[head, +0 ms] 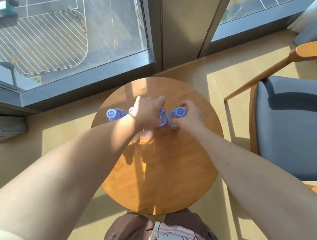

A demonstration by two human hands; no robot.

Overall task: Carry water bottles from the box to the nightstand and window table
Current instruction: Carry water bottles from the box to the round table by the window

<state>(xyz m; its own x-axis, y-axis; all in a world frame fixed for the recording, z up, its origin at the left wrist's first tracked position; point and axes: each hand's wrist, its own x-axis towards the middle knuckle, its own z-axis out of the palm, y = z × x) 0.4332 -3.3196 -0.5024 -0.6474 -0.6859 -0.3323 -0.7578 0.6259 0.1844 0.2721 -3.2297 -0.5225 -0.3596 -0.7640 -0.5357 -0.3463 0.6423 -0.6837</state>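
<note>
Four bottles stand in a row across the far half of the desk [169, 176] (one mostly hidden under the left hand [147, 111]); the window [66, 30] lies behind, a chair [292, 128] right.

This looks like a hotel room or a bedroom high up in a building. A small round wooden table [161, 175] stands just beside floor-to-ceiling windows [72, 31], and far below, through the glass, lies a car park [38, 44] with painted white bays and hatching. To the right of the table sits a wooden armchair [290, 128] with a grey cushioned seat, turned toward the table. At the far right a pale curtain [315, 23] hangs by a second pane. The floor [229, 72] is a plain tan, crossed by strong sunlight and long shadows.
</note>
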